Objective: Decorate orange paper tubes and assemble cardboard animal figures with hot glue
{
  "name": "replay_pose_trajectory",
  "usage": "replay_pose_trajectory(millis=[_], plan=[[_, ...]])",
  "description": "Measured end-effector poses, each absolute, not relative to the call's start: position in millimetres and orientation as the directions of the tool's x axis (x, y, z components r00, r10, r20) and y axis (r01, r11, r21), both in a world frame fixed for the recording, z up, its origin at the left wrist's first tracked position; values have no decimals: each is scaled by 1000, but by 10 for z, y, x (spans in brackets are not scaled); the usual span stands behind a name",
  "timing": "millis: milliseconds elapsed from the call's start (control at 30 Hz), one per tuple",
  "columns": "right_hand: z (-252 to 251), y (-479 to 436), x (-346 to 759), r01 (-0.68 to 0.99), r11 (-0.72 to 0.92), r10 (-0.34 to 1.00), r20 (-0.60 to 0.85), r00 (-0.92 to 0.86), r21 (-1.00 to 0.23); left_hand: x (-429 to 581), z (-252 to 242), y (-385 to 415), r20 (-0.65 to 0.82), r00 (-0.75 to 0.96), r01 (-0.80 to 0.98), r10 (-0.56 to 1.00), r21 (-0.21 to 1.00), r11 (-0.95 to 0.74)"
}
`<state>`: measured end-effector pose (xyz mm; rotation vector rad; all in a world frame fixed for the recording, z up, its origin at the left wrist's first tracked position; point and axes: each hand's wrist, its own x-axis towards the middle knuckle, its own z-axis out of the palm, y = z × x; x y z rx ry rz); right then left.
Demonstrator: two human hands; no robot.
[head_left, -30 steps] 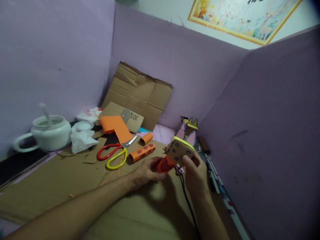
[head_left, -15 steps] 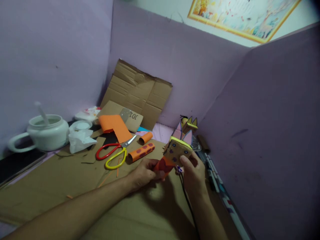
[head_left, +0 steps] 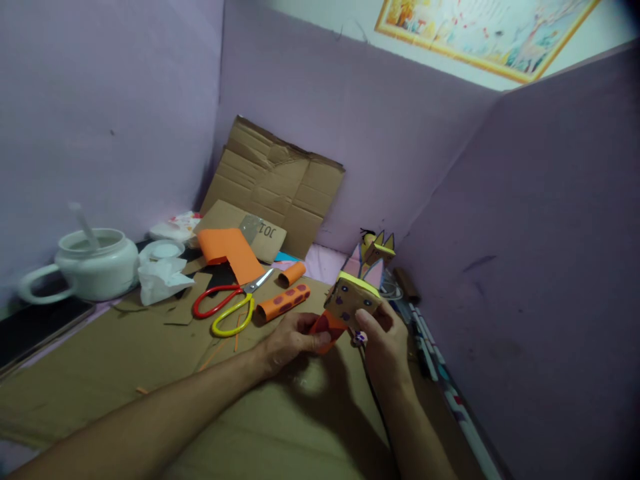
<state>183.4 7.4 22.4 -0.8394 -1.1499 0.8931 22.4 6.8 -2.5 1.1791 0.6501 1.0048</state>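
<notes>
Between my hands is a paper and cardboard animal figure. Its brown box head (head_left: 353, 300) has drawn eyes, a yellow top edge and two pink pointed ears. Below the head, my left hand (head_left: 295, 341) pinches the orange paper body (head_left: 327, 328), which bears a dark red patch. My right hand (head_left: 383, 337) grips the side of the head, thumb on its front face. To the left lie an orange paper tube with purple spots (head_left: 284, 303), a smaller plain orange tube (head_left: 292, 274) and scissors (head_left: 234, 308) with one red and one yellow handle.
A cardboard sheet (head_left: 240, 427) covers the table. Orange paper (head_left: 233, 253), a crumpled tissue (head_left: 164, 280) and a white pot (head_left: 97, 267) stand or lie at the left. Another eared figure (head_left: 380, 252) is behind; markers (head_left: 425, 343) line the right wall.
The figure's head has tipped slightly in my hands, and my left thumb has shifted a little on the orange body. Both hands keep their hold.
</notes>
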Motion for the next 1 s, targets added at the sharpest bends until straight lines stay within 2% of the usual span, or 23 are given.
replay_pose_trajectory(millis=[133,233,333,500,700,767,867,1000], plan=[[202,64,1805,-164,391,917,367,159,-906,211,-24,80,110,444,-300,889,953,32],[188,87,1813,-195,378,920,344,189,-905,226,-34,94,166,449,-372,878,928,15],[225,134,1854,-271,351,927,292,235,-896,246,-46,109,152,361,-440,920,898,24],[316,223,1977,-396,376,898,224,378,-838,218,-53,104,74,159,-369,985,929,-10],[296,286,2116,-395,356,886,172,430,-847,156,28,84,157,40,-286,987,948,-139],[299,285,2118,-413,347,887,152,436,-842,146,62,89,145,5,-262,989,955,-139],[317,266,2084,-427,337,889,133,439,-839,139,90,92,95,29,-247,995,965,-85],[319,229,2034,-392,338,907,183,380,-856,160,40,77,-4,209,-237,978,970,55]])
